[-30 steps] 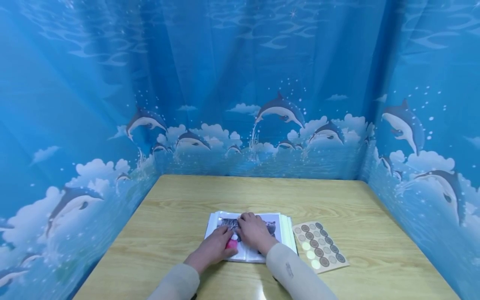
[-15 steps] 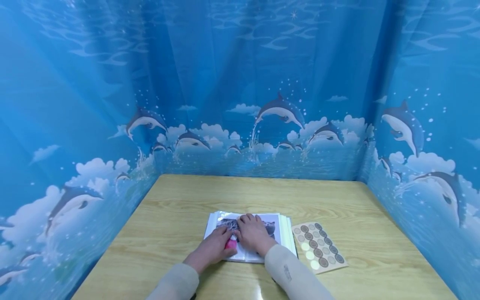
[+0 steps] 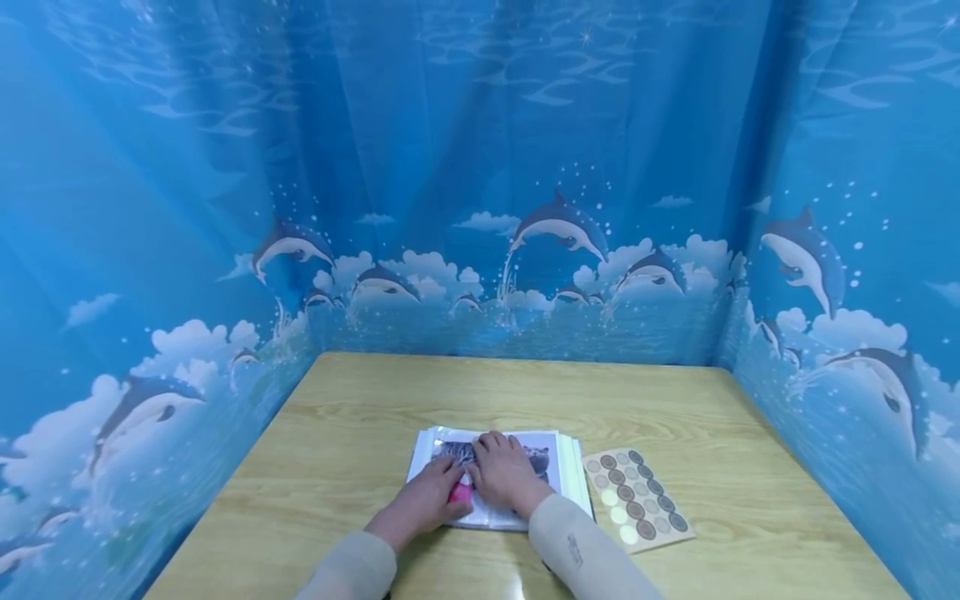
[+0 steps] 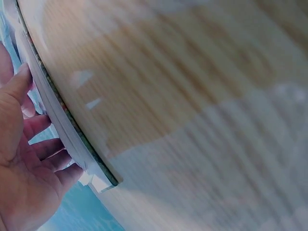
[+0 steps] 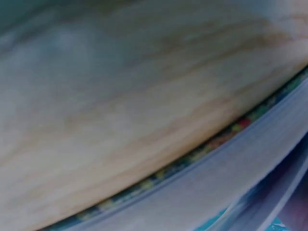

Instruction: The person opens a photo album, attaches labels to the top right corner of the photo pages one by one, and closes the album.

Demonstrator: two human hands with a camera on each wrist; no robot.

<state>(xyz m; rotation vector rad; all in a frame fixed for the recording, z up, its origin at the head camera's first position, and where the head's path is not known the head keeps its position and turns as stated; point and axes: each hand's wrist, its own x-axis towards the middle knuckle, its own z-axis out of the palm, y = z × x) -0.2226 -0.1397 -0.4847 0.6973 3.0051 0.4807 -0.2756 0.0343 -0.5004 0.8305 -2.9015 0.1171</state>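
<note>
An open photo album (image 3: pixel 566 467) with cat pictures lies on the table; its patterned cover edge shows in both wrist views. My left hand (image 3: pixel 420 498) rests on the left page, its fingers spread in the left wrist view beside the page edges (image 4: pixel 62 120). Between its thumb and fingers is a pink patch (image 3: pixel 461 493); whether it is an object or part of a picture I cannot tell. My right hand (image 3: pixel 504 473) presses on the middle of the album near the fold, partly covering both pictures. The right wrist view is blurred and shows mostly table and album edge (image 5: pixel 192 163).
To the right of the album lies a sheet of round stickers (image 3: pixel 637 500) in rows, brown, grey and shiny. The wooden table (image 3: pixel 360 400) has blue dolphin-print curtains (image 3: pixel 450 208) around its back and sides.
Both hands stay on the album with nearly the same pose; the right hand's fingers have shifted slightly over the page. The whole head view has tilted a little.
</note>
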